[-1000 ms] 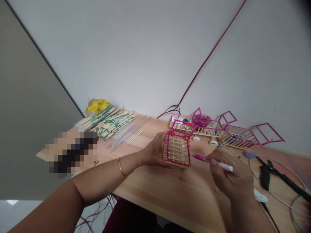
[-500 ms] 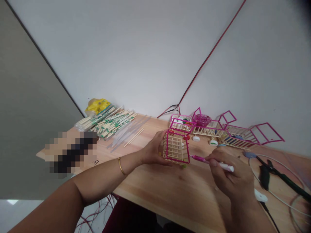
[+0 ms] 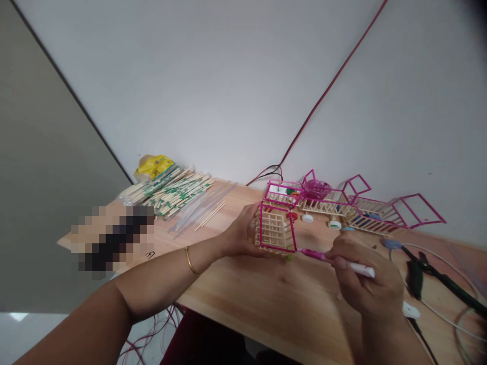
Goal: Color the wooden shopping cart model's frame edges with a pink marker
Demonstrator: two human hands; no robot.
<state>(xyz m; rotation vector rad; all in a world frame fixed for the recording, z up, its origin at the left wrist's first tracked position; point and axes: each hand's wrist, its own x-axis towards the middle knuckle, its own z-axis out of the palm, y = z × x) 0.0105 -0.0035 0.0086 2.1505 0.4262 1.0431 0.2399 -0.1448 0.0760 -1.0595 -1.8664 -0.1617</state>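
Observation:
My left hand [image 3: 243,233] is wrapped around the left side of a small cart-like basket [image 3: 274,230] built of bamboo sticks. Its rim is magenta, the other bars are bare wood, and it is tilted so the open side faces me. Between the fingers of my right hand [image 3: 365,274] is a slim pink-and-white brush [image 3: 314,254], held like a pen. The brush tip is at the lower right corner of the magenta rim; whether it touches cannot be made out. A small yellow-green piece [image 3: 289,257] shows under the basket.
More stick carts [image 3: 375,215] with magenta frames and bottle-cap wheels stand along the wall. Among them is a clear bowl [image 3: 317,190] stained magenta. Bundled sticks [image 3: 178,192] and a yellow packet [image 3: 154,166] lie left on the wooden table [image 3: 243,291]. Pliers [image 3: 426,263] and cables lie right.
My right hand has shifted slightly right and down with the brush, its tip now lower by the rim's corner. The basket has tipped slightly in my left hand.

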